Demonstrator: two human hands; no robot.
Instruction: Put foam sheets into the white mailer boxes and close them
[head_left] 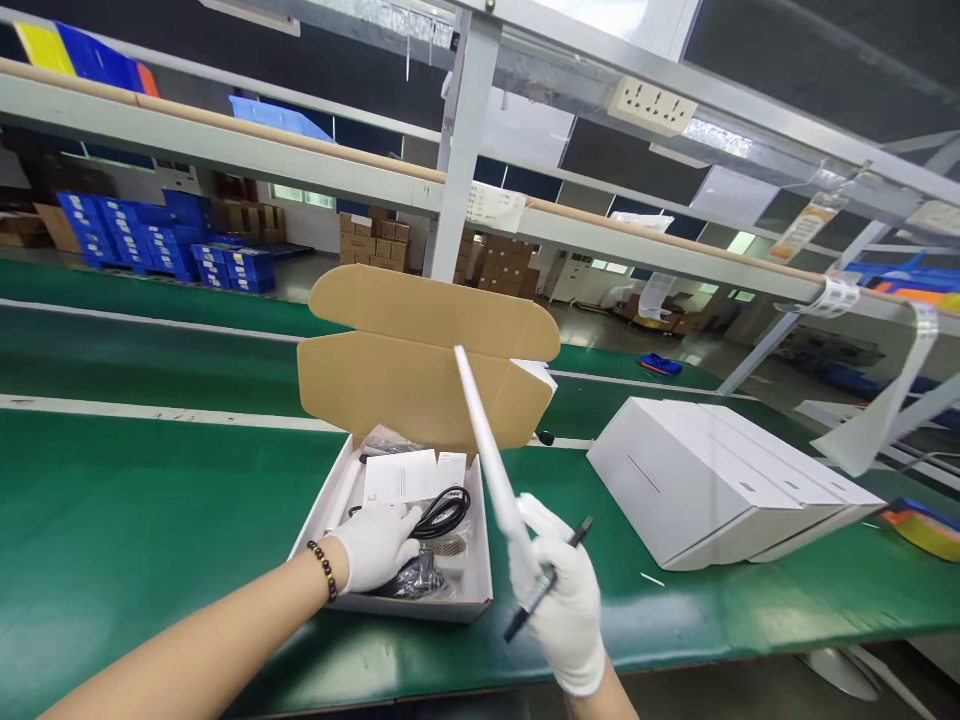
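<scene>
— So, what is the setting?
— A long green counter [150, 520] in a factory hall, under a grey metal shelf frame [225, 150]. Blue crates [150, 240] and brown cartons [375, 240] are stacked on the floor far behind.
— And on the counter?
— Largest is a leaning stack of flat white boxes [720, 470] of smooth card, at the right. Left of it, well apart, sits an open mailer box [420, 370], white outside and raw brown inside. Its lid stands up with rounded flaps.
— What is inside?
— A white leaflet [401, 475], a coiled black cable [446, 510] and some dark parts in clear bags.
— The hands?
— Both wear white gloves. The left hand [375, 545], with a bead bracelet [324, 570] at its wrist, lies palm down in the mailer box on the bagged parts. Its fingers are loose and grip nothing, with the fingertips just beside the cable. The right hand [562, 600] is just outside the box's near right corner. It is closed around a slim, tapering white stick [484, 440] that slants up across the lid, with a black pen [547, 580] pinned alongside.
</scene>
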